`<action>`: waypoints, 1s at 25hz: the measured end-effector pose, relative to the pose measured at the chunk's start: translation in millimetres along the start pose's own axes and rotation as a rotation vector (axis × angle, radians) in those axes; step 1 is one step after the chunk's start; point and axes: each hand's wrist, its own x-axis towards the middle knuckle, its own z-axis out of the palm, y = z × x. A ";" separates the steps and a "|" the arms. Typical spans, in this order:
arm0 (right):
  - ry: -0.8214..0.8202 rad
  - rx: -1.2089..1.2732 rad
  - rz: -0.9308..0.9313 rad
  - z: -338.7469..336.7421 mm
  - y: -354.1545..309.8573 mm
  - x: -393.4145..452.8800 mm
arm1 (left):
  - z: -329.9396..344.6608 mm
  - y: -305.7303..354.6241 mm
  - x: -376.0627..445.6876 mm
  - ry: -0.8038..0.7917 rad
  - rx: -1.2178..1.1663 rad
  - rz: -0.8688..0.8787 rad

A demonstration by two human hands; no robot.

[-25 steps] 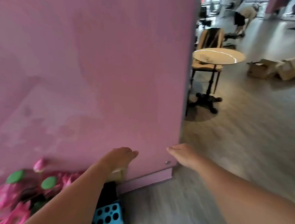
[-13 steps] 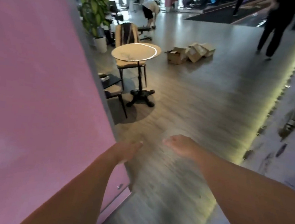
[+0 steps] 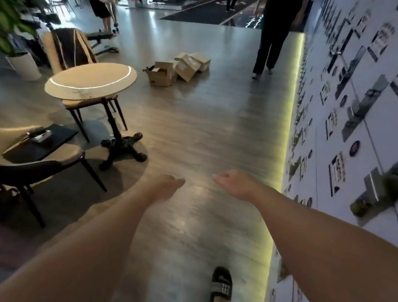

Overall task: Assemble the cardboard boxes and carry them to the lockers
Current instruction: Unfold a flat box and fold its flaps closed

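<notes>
The left hand (image 3: 166, 186) and the right hand (image 3: 234, 184) reach out in front with nothing in them; the fingers look loosely curled, but they are blurry and I cannot tell for sure. The cardboard boxes (image 3: 178, 69) sit in a pile on the floor (image 3: 195, 131), past the round table (image 3: 91, 81) and to its right; the lockers (image 3: 364, 117) run along the wall far to the right of the table.

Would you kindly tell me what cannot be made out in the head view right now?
- Boxes: too far to count or tell whether all are assembled.
- Locker labels: blurred and skewed, unreadable.
- Left hand and right hand: empty, fingers foreshortened, so grip shape unclear.
- Black item on the near chair: too dark to identify.
</notes>
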 end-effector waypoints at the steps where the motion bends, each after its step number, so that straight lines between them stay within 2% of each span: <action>1: 0.004 0.003 -0.017 -9.4 1.0 20.8 | -8.5 8.6 18.9 0.005 0.023 0.016; 4: 0.013 0.005 -0.057 -46.8 -0.6 97.8 | -37.5 31.3 94.0 0.000 0.060 0.001; 7: -0.013 -0.006 -0.095 -85.8 -10.0 171.3 | -77.0 56.0 153.2 0.045 -0.026 -0.031; 11: -0.040 -0.024 -0.123 -120.6 -21.6 265.0 | -127.2 80.4 224.7 0.028 0.006 0.009; 13: -0.048 -0.048 -0.145 -135.2 -34.3 319.3 | -157.7 80.8 273.1 0.022 0.087 0.017; 16: -0.071 -0.066 -0.178 -157.1 -51.7 409.1 | -203.9 64.2 357.4 0.064 -0.012 -0.073; 18: -0.080 -0.082 -0.198 -172.9 -64.8 468.5 | -232.6 56.7 409.2 0.065 0.042 -0.081; 21: -0.080 -0.113 -0.214 -208.3 -96.2 564.7 | -292.0 62.6 486.2 0.131 -0.030 -0.098; 25: -0.063 -0.093 -0.207 -265.6 -142.7 682.6 | -389.8 79.2 591.9 0.093 0.000 -0.042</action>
